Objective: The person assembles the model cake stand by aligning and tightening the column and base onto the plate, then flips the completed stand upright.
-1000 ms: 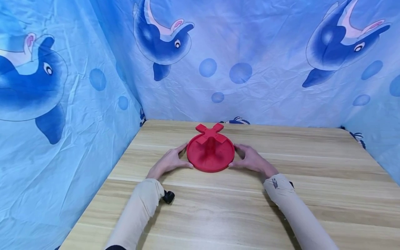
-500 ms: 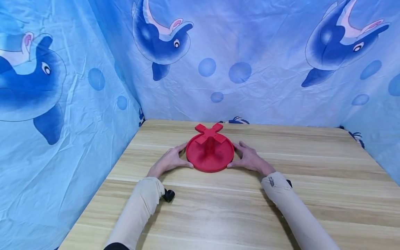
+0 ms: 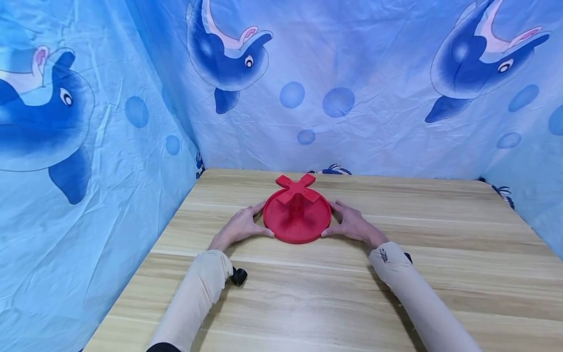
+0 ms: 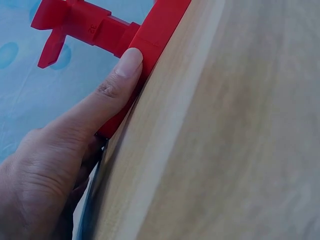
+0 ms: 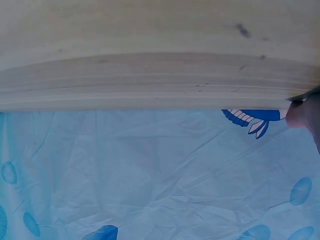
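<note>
In the head view a red stand (image 3: 297,230) sits upright on the wooden table. It has a round rimmed base, a short post in the middle and a cross-shaped top. My left hand (image 3: 241,226) holds the base by its left edge, thumb at the front and fingers curving round toward the back. On the opposite edge my right hand (image 3: 353,226) holds it in a mirrored way. The left wrist view shows the left thumb (image 4: 107,95) against the side of the red base (image 4: 155,35). Only a blurred bit of the right hand (image 5: 305,120) enters the right wrist view.
The wooden table (image 3: 290,298) extends around the stand on all sides. Behind it and at the sides hangs a blue curtain (image 3: 374,142) printed with dolphins and bubbles. A small black camera (image 3: 239,276) is fixed at the left wrist.
The right hand has shifted very slightly inward along the rim of the red stand. The stand and the left hand look essentially still.
</note>
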`<state>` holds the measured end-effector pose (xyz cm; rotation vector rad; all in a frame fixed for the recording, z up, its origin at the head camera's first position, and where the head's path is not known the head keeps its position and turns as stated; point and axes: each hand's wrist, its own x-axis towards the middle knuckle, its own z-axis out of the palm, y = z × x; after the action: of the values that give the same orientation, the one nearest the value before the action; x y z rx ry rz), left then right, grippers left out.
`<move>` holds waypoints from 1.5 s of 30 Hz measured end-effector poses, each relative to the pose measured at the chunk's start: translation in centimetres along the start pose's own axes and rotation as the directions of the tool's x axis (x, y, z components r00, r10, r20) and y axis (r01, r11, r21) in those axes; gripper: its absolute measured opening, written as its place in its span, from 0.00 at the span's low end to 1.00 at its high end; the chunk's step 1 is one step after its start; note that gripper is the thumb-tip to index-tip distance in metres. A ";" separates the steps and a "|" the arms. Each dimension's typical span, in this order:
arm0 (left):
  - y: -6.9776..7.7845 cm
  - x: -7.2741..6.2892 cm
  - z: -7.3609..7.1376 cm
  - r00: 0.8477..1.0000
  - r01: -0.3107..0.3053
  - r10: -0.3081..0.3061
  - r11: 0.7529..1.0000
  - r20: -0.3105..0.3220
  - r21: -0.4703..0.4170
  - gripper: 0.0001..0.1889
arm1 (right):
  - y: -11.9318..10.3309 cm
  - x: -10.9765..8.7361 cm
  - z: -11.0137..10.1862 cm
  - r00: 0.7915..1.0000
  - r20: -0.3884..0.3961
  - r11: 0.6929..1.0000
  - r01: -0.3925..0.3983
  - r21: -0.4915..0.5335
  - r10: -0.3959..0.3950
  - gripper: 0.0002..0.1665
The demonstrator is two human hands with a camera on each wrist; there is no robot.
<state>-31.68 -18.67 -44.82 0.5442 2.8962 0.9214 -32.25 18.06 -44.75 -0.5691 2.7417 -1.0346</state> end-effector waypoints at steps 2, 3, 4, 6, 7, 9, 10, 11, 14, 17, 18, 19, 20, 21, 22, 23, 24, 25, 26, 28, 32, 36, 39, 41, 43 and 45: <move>0.0 -0.1 0.1 1.000 0.006 -0.006 1.000 -0.004 -0.009 0.63 | 0.0 -0.1 0.0 1.000 0.011 1.000 -0.013 0.017 0.013 0.66; 0.0 -0.1 0.1 1.000 0.012 -0.013 1.000 -0.008 -0.022 0.62 | -0.1 -0.1 -0.1 1.000 0.018 0.999 -0.026 0.037 0.025 0.66; 0.0 -0.2 0.1 1.000 0.015 -0.015 0.999 -0.010 -0.040 0.62 | -0.1 -0.2 -0.1 0.999 0.024 0.998 -0.039 0.058 0.038 0.66; -0.1 -0.2 0.1 1.000 0.017 -0.019 0.997 -0.017 -0.081 0.60 | -0.2 -0.3 -0.3 0.998 0.035 0.992 -0.057 0.112 0.054 0.65; 0.0 -0.2 0.1 1.000 0.020 -0.022 0.995 -0.022 -0.101 0.59 | -0.2 -0.4 -0.5 0.998 0.037 0.989 -0.062 0.136 0.057 0.65; 0.1 -0.3 -0.1 0.999 0.023 -0.028 0.990 -0.031 -0.141 0.57 | -0.3 -0.6 -0.7 0.998 0.042 0.979 -0.057 0.198 0.049 0.63; 0.2 -0.3 -0.1 0.999 0.024 -0.029 0.989 -0.036 -0.149 0.56 | -0.4 -0.7 -0.9 0.998 0.039 0.975 -0.047 0.217 0.039 0.62; 0.3 -0.3 -0.2 0.999 0.020 -0.027 0.987 -0.042 -0.160 0.55 | -0.4 -0.9 -1.0 0.999 0.038 0.969 -0.036 0.246 0.027 0.61; 1.0 -0.4 -0.4 0.998 0.021 -0.033 0.980 -0.055 -0.198 0.52 | -0.5 -1.4 -1.5 0.999 0.035 0.947 -0.009 0.322 -0.003 0.56; 1.9 -0.4 -0.7 0.996 0.030 -0.047 0.974 -0.069 -0.227 0.50 | -0.7 -1.9 -2.2 1.000 0.027 0.932 -0.012 0.363 0.002 0.52; 2.3 -0.4 -0.7 0.996 0.038 -0.057 0.971 -0.072 -0.237 0.50 | -0.8 -2.1 -2.5 1.000 0.019 0.931 -0.019 0.365 0.013 0.51; 2.7 -0.5 -0.8 0.995 0.044 -0.064 0.970 -0.076 -0.241 0.50 | -0.9 -2.3 -2.7 1.000 0.007 0.931 -0.029 0.364 0.028 0.50; 3.1 -0.5 -0.8 0.994 0.050 -0.071 0.970 -0.080 -0.238 0.50 | -1.0 -2.5 -3.0 0.999 -0.004 0.929 -0.040 0.368 0.045 0.50; 3.6 -0.5 -0.9 0.994 0.054 -0.075 0.971 -0.083 -0.231 0.50 | -1.1 -2.7 -3.2 0.998 -0.015 0.924 -0.054 0.378 0.065 0.49; 4.1 -0.5 -1.0 0.993 0.053 -0.074 0.973 -0.089 -0.224 0.51 | -1.3 -2.9 -3.4 0.996 -0.026 0.918 -0.068 0.391 0.085 0.49; 4.5 -0.5 -1.0 0.992 0.056 -0.078 0.974 -0.094 -0.220 0.51 | -1.4 -3.1 -3.6 0.994 -0.033 0.908 -0.081 0.411 0.103 0.49; 5.0 -0.6 -1.1 0.992 0.056 -0.080 0.974 -0.099 -0.222 0.51 | -1.6 -3.3 -3.8 0.993 -0.033 0.893 -0.089 0.440 0.116 0.48; 5.4 -0.5 -1.2 0.991 0.054 -0.079 0.975 -0.109 -0.217 0.51 | -1.7 -3.4 -3.9 0.991 -0.032 0.877 -0.097 0.471 0.127 0.47; 5.9 -0.4 -1.3 0.990 0.053 -0.079 0.974 -0.113 -0.220 0.52 | -1.8 -3.6 -4.0 0.990 -0.027 0.858 -0.105 0.503 0.137 0.46; 6.9 -0.3 -1.8 0.991 0.049 -0.078 0.969 -0.111 -0.242 0.50 | -2.3 -3.7 -4.4 0.987 -0.019 0.824 -0.122 0.553 0.158 0.46; 9.0 -0.2 -3.5 0.989 0.114 -0.136 0.949 -0.056 -0.293 0.49 | -3.8 -3.9 -5.4 0.982 -0.011 0.792 -0.146 0.592 0.190 0.49; 10.5 -0.2 -5.1 0.978 0.204 -0.207 0.917 0.030 -0.341 0.46 | -5.3 -4.2 -6.9 0.977 0.024 0.797 -0.189 0.573 0.214 0.53; 11.3 -0.2 -5.9 0.970 0.242 -0.223 0.897 0.095 -0.370 0.40 | -5.8 -4.4 -8.0 0.975 0.066 0.813 -0.212 0.542 0.210 0.53; 11.7 -0.1 -6.3 0.968 0.249 -0.214 0.894 0.135 -0.373 0.39 | -6.0 -4.5 -8.7 0.976 0.084 0.828 -0.216 0.518 0.202 0.51; 12.1 -0.1 -6.5 0.967 0.243 -0.191 0.893 0.171 -0.379 0.38 | -6.1 -4.6 -9.4 0.975 0.095 0.844 -0.223 0.487 0.202 0.50; 12.5 0.0 -6.7 0.965 0.233 -0.163 0.893 0.207 -0.384 0.38 | -6.3 -4.7 -10.0 0.973 0.111 0.857 -0.232 0.459 0.204 0.49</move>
<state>-28.79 -12.92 -32.21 0.2691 2.4479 1.3207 -28.85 21.64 -33.05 -0.1985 2.3020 -1.5197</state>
